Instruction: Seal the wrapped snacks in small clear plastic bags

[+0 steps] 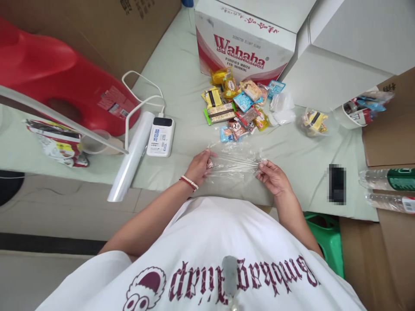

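My left hand (200, 166) and my right hand (272, 176) each pinch one end of a clear plastic bag (234, 162), stretched flat between them just above the pale green table (181, 82). A red and white bracelet sits on my left wrist. Beyond the bag lies a pile of small wrapped snacks (236, 108) in yellow, blue and brown wrappers. A filled clear bag of snacks (313, 122) rests to the right of the pile, and crumpled empty clear bags (282, 108) lie between them.
A Wahaha water carton (246, 43) stands behind the snacks. To the left are a white power bank (161, 136) with cable, a white roll (131, 156), a red plastic item (55, 77) and a snack packet (58, 144). Right: a cup (356, 113), bottles (389, 190), a green stool (327, 237).
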Motion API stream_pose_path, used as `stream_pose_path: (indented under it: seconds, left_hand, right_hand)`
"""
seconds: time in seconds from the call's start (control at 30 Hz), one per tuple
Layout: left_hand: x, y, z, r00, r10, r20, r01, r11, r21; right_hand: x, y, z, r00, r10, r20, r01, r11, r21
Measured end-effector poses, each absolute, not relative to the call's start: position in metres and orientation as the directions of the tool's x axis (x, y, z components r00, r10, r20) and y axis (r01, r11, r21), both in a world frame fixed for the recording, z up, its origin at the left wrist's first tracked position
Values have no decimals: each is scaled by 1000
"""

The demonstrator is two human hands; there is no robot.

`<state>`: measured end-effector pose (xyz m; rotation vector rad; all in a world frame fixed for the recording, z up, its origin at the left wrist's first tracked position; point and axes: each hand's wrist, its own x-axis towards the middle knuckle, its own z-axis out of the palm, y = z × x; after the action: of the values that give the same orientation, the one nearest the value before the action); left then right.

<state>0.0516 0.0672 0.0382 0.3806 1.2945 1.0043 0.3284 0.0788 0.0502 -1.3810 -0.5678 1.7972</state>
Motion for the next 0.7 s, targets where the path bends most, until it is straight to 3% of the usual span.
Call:
stream_pose_path:
  seconds: [0.1, 0.2, 0.27, 0.33, 0.4, 0.47, 0.57, 0.7]
  left_hand:
    - [45, 61, 35, -45, 780, -624, -296, 586, 754]
    - [40, 54, 30, -187, 818, -544, -34, 548, 836]
    - [39, 50, 29, -324, 878, -353, 278, 445, 852]
    - [42, 47, 30, -360, 930, -73, 583, 285, 761]
    - [49, 47, 30, -223, 965, 141, 767, 85, 636]
    - [56, 49, 27, 67, 978, 197, 817, -167, 552]
    - [58, 53, 18, 396, 913, 102, 780, -393, 488]
    - [43, 45, 4, 476, 880, -6, 806, -433, 402]
  right_hand:
    - [332, 72, 50, -129, 816, -563, -332, -570, -751]
    - [329, 68, 48, -134, 811, -570, -284, -582, -762]
    - [326, 66, 44, -77, 818, -570, -197, -573, -795]
    - [322, 65, 41, -11, 847, -532, -105, -530, -841]
    - [317, 64, 39, 22, 873, -487, -53, -485, -873]
    - [314, 65, 39, 38, 883, -467, -31, -466, -884]
    - [323, 61, 41, 66, 883, -465, 12, -466, -885]
    - [371, 50, 41, 100, 856, -508, 115, -517, -848]
